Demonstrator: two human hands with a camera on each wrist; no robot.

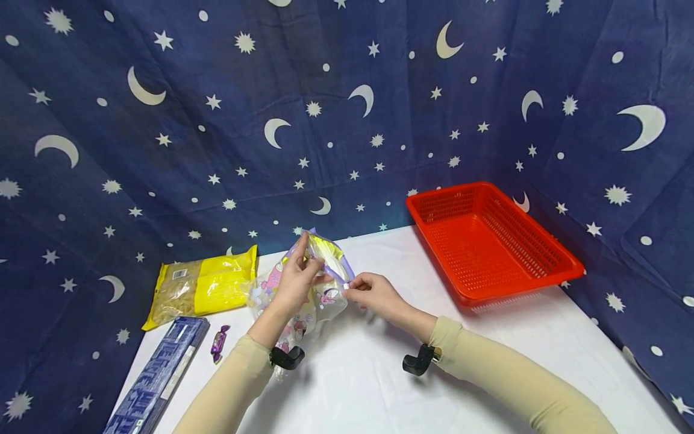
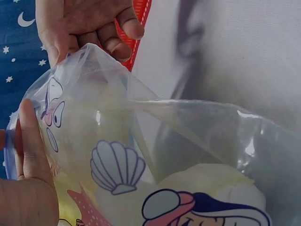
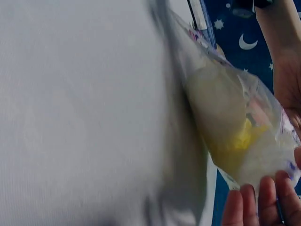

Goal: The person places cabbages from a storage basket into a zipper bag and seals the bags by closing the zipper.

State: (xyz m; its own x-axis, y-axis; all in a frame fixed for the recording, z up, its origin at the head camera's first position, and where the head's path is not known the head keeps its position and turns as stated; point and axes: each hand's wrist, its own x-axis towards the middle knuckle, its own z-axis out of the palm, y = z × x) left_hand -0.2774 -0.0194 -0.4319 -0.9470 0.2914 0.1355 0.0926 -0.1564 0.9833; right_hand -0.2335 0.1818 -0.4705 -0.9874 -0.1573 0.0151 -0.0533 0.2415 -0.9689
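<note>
A clear plastic zip bag (image 1: 329, 299) with a purple zip edge and cartoon and seashell prints stands tilted on the white table. Yellow and whitish contents show through its film, best in the right wrist view. With thumb and fingers, my left hand (image 1: 294, 280) grips the bag's upper edge on the left side. My right hand (image 1: 381, 298) pinches the right corner of the zip, at a small white slider (image 1: 346, 286). Between the hands the bag's mouth gapes slightly. In the left wrist view a shell print (image 2: 117, 165) faces the camera.
A yellow package (image 1: 219, 283) with a clear window lies behind on the left. Nearer are a purple wrapped candy (image 1: 219, 343) and a long blue box (image 1: 157, 377). At the right stands a red plastic basket (image 1: 472, 253). Blue star-and-moon cloth (image 1: 336, 108) hangs behind the table.
</note>
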